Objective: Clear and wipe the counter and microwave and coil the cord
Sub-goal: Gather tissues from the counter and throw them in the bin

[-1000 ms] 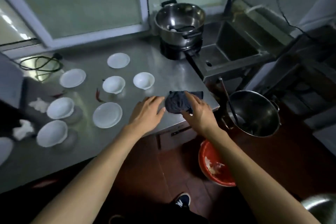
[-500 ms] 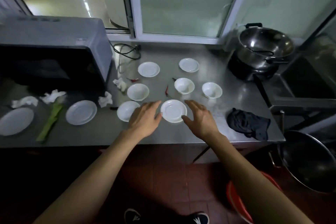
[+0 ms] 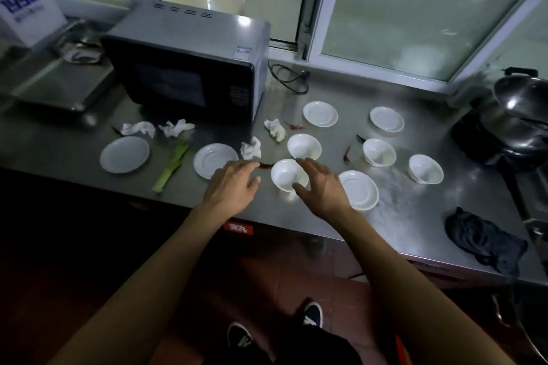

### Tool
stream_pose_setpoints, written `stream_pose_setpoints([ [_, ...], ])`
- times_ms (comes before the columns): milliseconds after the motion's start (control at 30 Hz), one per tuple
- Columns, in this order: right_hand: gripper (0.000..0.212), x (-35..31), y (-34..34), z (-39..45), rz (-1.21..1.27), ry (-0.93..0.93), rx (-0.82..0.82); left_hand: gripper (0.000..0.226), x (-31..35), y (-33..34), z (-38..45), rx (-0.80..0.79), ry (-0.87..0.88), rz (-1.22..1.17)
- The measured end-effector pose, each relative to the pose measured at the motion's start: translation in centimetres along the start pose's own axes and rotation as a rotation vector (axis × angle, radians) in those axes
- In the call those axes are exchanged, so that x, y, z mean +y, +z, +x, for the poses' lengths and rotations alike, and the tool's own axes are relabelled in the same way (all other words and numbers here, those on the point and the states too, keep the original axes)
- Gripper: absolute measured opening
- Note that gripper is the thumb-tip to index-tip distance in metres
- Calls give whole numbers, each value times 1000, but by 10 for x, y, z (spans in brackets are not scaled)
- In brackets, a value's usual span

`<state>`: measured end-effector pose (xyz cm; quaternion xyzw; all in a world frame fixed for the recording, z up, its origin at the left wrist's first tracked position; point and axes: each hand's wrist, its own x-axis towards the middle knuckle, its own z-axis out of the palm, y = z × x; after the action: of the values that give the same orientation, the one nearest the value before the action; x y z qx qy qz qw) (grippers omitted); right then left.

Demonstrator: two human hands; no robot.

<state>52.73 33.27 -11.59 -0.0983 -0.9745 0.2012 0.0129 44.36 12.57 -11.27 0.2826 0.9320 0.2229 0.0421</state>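
Note:
A steel counter [image 3: 409, 210] carries several white bowls and saucers, crumpled tissues, red chillies and a green stalk [image 3: 173, 164]. My left hand [image 3: 229, 187] and my right hand [image 3: 321, 187] hover open on either side of a white bowl [image 3: 286, 173] near the front edge; my right thumb seems to touch its rim. A grey microwave [image 3: 189, 65] stands at the back left, its black cord [image 3: 289, 78] lying loose beside it. A dark cloth [image 3: 486, 241] lies crumpled at the counter's right front corner.
A steel pot on a black burner [image 3: 516, 115] stands at the far right. A white saucer [image 3: 358, 190] lies just right of my right hand, another saucer [image 3: 215, 159] just left of my left hand. A metal tray shelf [image 3: 56, 83] sits left of the microwave.
My right hand let go of the dark cloth, which now lies at the right corner. Both hands moved left along the counter, from the saucer to the white bowl. The view swung left.

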Motion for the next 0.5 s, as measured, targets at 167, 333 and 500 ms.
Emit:
stream_pose_setpoints([
  [167,57,-23,9,25,-30,-64,-39,39,-25,-9,-7,34,-81,-34],
  [333,58,-26,22,56,-35,-97,-80,40,-38,-7,6,5,-147,-49],
  [500,57,-12,34,97,-12,-90,-104,41,-44,2,42,-36,-195,-38],
])
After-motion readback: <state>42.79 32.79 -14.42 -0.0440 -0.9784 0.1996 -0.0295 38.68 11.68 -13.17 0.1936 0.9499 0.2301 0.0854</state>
